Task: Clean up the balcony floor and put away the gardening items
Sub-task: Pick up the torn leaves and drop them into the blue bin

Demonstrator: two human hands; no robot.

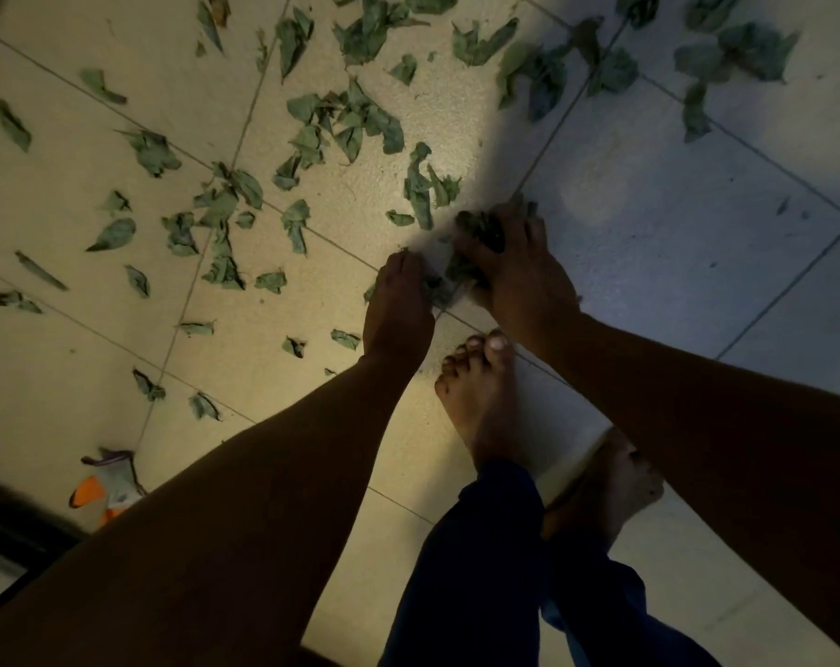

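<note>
Several dry green leaves (312, 137) lie scattered over the tiled balcony floor (649, 243), mostly across the top and left. Both my hands are down on the floor near the middle of the view. My left hand (398, 310) has its fingers curled against a small heap of leaves (444, 281) between the hands. My right hand (514, 262) grips a dark clump of leaves (480, 228) from the other side. The heap is partly hidden under my fingers.
My bare feet (480, 392) stand just behind the hands, with dark blue trouser legs (485, 560) below. A small orange and grey item (105, 483) lies at the lower left beside a dark threshold (13, 527). The right part of the floor is in shadow.
</note>
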